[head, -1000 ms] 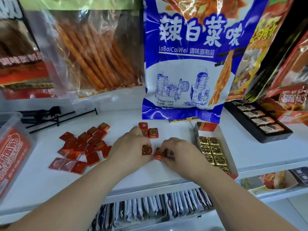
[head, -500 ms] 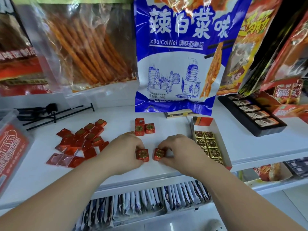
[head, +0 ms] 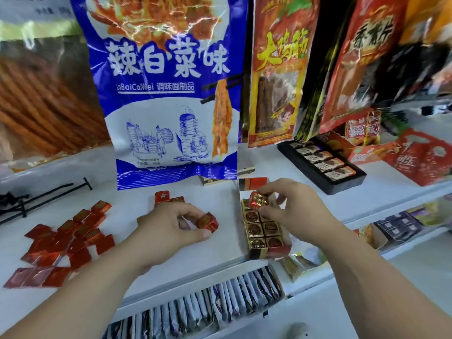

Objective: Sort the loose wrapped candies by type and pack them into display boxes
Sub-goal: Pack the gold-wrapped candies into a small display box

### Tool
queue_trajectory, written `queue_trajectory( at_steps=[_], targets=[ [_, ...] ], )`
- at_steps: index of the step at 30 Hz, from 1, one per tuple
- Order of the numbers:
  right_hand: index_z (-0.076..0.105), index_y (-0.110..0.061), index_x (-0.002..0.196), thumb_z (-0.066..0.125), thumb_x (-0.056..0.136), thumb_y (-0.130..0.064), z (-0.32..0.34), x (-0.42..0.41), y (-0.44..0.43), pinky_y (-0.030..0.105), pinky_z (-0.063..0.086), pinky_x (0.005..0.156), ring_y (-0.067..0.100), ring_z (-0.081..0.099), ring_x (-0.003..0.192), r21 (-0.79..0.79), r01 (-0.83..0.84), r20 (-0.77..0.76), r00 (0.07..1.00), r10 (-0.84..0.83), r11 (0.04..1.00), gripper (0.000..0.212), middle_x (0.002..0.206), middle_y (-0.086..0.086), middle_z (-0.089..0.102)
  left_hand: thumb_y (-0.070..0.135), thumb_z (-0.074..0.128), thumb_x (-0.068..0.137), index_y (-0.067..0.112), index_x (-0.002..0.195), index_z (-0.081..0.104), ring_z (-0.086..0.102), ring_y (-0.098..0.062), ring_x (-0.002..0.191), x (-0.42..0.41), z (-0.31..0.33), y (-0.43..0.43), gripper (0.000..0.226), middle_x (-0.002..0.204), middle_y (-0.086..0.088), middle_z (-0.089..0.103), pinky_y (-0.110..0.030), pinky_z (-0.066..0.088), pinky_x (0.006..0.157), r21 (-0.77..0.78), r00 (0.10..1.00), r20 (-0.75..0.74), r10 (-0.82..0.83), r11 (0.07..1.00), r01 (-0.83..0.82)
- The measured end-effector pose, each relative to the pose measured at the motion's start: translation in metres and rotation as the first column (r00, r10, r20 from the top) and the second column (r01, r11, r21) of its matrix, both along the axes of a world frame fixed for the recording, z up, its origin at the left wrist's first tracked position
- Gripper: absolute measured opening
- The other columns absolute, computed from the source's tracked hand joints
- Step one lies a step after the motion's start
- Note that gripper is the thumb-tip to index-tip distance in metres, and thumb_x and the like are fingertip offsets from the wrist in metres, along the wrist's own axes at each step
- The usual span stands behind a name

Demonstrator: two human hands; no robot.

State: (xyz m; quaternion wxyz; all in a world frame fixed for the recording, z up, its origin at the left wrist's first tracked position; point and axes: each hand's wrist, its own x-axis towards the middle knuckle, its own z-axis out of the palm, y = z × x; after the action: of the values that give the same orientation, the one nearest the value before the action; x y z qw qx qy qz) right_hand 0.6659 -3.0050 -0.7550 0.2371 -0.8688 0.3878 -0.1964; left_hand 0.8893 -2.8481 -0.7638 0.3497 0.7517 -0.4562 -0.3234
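On the white shelf, my left hand pinches a red cube candy between thumb and fingers, just above the surface. My right hand pinches another red-and-gold candy over the far end of the display box, which holds two columns of gold-topped candies. A heap of several flat red wrapped candies lies at the left. Two more red candies stand behind my left hand.
Large snack bags hang behind, the blue one in the middle. A black tray of brown packets sits at the right. Black rods lie at the far left. Sachets fill the shelf below.
My right hand has carried its candy from the shelf middle rightward over the box. My left hand stays put, still holding its candy. The camera has swung right.
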Motion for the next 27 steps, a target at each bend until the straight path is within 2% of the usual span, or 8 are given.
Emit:
queue_trajectory(
  at_steps=[2, 6, 9, 12, 15, 18, 22, 27],
  targets=[
    [0.068, -0.033, 0.112, 0.079, 0.080, -0.032, -0.001, -0.010, -0.008, 0.012, 0.039, 0.065, 0.002, 0.055, 0.079, 0.032, 0.055, 0.042, 0.998, -0.056, 0.998, 0.033, 0.099, -0.020, 0.060, 0.033, 0.087, 0.068, 0.034, 0.087, 0.075, 0.058, -0.009, 0.067, -0.012, 0.003, -0.010, 0.023, 0.078, -0.003, 0.069, -0.026, 0.047, 0.064, -0.029, 1.000, -0.007, 0.016, 0.999, -0.016],
    [0.068, -0.031, 0.113, 0.080, 0.079, -0.027, -0.007, -0.018, -0.017, 0.008, 0.035, 0.059, -0.002, 0.052, 0.073, 0.046, 0.108, 0.080, 0.991, -0.111, 0.993, 0.036, 0.094, -0.026, 0.056, 0.031, 0.088, 0.067, 0.034, 0.086, 0.073, 0.056, -0.006, 0.062, -0.033, 0.012, -0.038, 0.024, 0.068, 0.007, 0.061, -0.020, 0.040, 0.054, -0.055, 0.994, 0.090, 0.062, 0.997, -0.057],
    [0.070, -0.028, 0.110, 0.082, 0.076, -0.021, -0.010, -0.022, -0.022, 0.004, 0.035, 0.061, -0.014, 0.051, 0.077, 0.046, 0.113, 0.109, 0.987, -0.117, 0.993, 0.037, 0.095, -0.022, 0.059, 0.028, 0.088, 0.068, 0.032, 0.095, 0.069, 0.054, -0.009, 0.061, -0.045, 0.015, -0.068, 0.032, 0.071, 0.004, 0.060, -0.019, 0.037, 0.051, -0.069, 0.989, 0.129, 0.066, 0.996, -0.057],
    [0.072, -0.024, 0.107, 0.084, 0.074, -0.018, -0.012, -0.022, -0.027, 0.001, 0.035, 0.062, -0.023, 0.047, 0.077, 0.073, 0.104, 0.149, 0.982, -0.114, 0.992, 0.036, 0.096, -0.015, 0.063, 0.022, 0.087, 0.071, 0.028, 0.102, 0.068, 0.050, -0.005, 0.063, -0.049, 0.011, -0.094, 0.037, 0.073, 0.012, 0.052, -0.016, 0.034, 0.048, -0.084, 0.986, 0.147, 0.077, 0.994, -0.065],
    [0.071, -0.026, 0.108, 0.082, 0.074, -0.022, -0.017, -0.020, -0.030, 0.004, 0.035, 0.060, -0.015, 0.049, 0.072, 0.090, 0.106, 0.157, 0.980, -0.119, 0.990, 0.035, 0.100, -0.016, 0.063, 0.016, 0.087, 0.070, 0.024, 0.103, 0.070, 0.052, -0.005, 0.066, -0.049, 0.006, -0.112, 0.038, 0.077, 0.016, 0.054, -0.017, 0.036, 0.052, -0.091, 0.973, 0.216, 0.079, 0.994, -0.061],
    [0.069, -0.030, 0.109, 0.081, 0.076, -0.027, -0.021, -0.016, -0.033, 0.007, 0.031, 0.059, -0.008, 0.048, 0.070, 0.083, 0.113, 0.155, 0.980, -0.125, 0.990, 0.035, 0.102, -0.018, 0.061, 0.019, 0.088, 0.066, 0.023, 0.102, 0.074, 0.052, -0.003, 0.073, -0.048, -0.002, -0.127, 0.039, 0.089, 0.011, 0.062, -0.019, 0.037, 0.057, -0.091, 0.943, 0.322, 0.083, 0.994, -0.056],
    [0.069, -0.028, 0.112, 0.080, 0.076, -0.032, -0.023, -0.011, -0.037, 0.020, 0.044, 0.073, 0.001, 0.056, 0.087, 0.089, 0.151, 0.157, 0.974, -0.164, 0.984, 0.038, 0.105, -0.015, 0.062, 0.023, 0.086, 0.068, 0.026, 0.110, 0.073, 0.055, -0.013, 0.093, -0.050, -0.012, -0.139, 0.044, 0.104, 0.004, 0.059, -0.027, 0.045, 0.074, -0.061, 0.907, 0.413, 0.084, 0.996, -0.064],
    [0.070, -0.027, 0.111, 0.079, 0.077, -0.036, -0.023, -0.012, -0.037, 0.030, 0.050, 0.080, 0.012, 0.061, 0.097, 0.085, 0.191, 0.086, 0.976, -0.199, 0.978, 0.036, 0.107, -0.009, 0.065, 0.027, 0.079, 0.076, 0.024, 0.112, 0.073, 0.059, -0.016, 0.089, -0.052, -0.014, -0.141, 0.037, 0.104, 0.002, 0.069, -0.030, 0.052, 0.076, -0.015, 0.824, 0.566, -0.029, 0.999, 0.046]
  ],
)
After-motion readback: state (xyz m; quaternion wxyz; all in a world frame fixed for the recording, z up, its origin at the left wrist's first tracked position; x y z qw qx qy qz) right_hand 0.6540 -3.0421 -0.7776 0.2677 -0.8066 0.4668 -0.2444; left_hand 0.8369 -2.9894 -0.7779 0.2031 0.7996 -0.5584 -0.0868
